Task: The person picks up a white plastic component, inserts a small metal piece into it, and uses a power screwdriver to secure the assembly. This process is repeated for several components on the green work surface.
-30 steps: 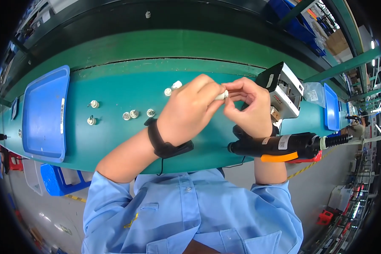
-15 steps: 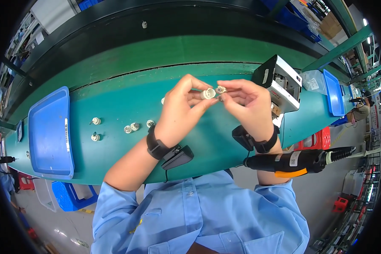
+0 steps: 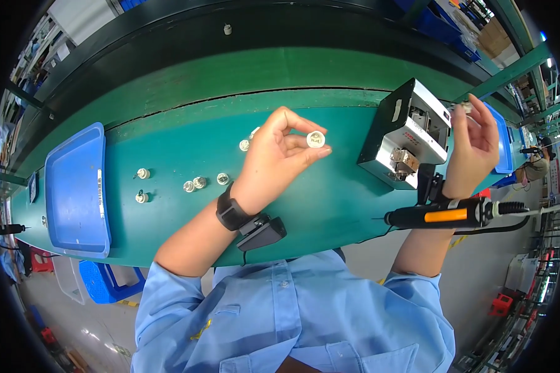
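White cup [image 3: 315,138]: raised over the green bench [image 3: 305,211], its open end facing the camera, with some detail showing inside.
Left hand [image 3: 272,154]: grip nearly closed, thumb and fingers pinching the cup by its sides.
Right hand [image 3: 471,149]: grip pinched on a small pale part [image 3: 466,107], too small to make out; it is beside the silver-and-black machine [image 3: 410,133], well apart from the left hand.
Driver [image 3: 442,216]: black with an orange lever, in front of the right forearm.
Loose white pieces [image 3: 200,182]: scattered on the bench, left of the cup.
Blue tray [image 3: 74,193]: at the bench's left end.
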`<action>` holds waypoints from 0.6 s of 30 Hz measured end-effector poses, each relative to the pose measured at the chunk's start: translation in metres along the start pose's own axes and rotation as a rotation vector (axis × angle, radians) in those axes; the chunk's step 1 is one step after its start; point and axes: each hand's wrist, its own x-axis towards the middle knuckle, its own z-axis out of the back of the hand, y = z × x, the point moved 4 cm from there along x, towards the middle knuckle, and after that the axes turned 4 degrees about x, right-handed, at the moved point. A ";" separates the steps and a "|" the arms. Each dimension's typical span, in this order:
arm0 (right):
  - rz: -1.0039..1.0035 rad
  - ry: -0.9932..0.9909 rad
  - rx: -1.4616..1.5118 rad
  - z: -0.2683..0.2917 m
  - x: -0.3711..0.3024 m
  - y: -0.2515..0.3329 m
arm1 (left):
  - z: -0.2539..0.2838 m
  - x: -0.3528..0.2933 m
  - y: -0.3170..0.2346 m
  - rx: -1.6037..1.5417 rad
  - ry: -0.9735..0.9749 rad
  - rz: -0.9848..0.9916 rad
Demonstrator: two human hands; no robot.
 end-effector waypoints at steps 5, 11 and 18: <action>-0.056 0.170 -0.751 0.005 0.013 -0.009 | 0.000 -0.001 -0.001 -0.019 0.009 0.019; 0.067 -0.091 -0.273 0.019 0.018 -0.012 | 0.000 -0.001 -0.004 0.007 0.012 0.034; -0.058 0.432 0.195 -0.029 -0.010 0.011 | 0.000 -0.003 -0.004 0.022 0.002 -0.010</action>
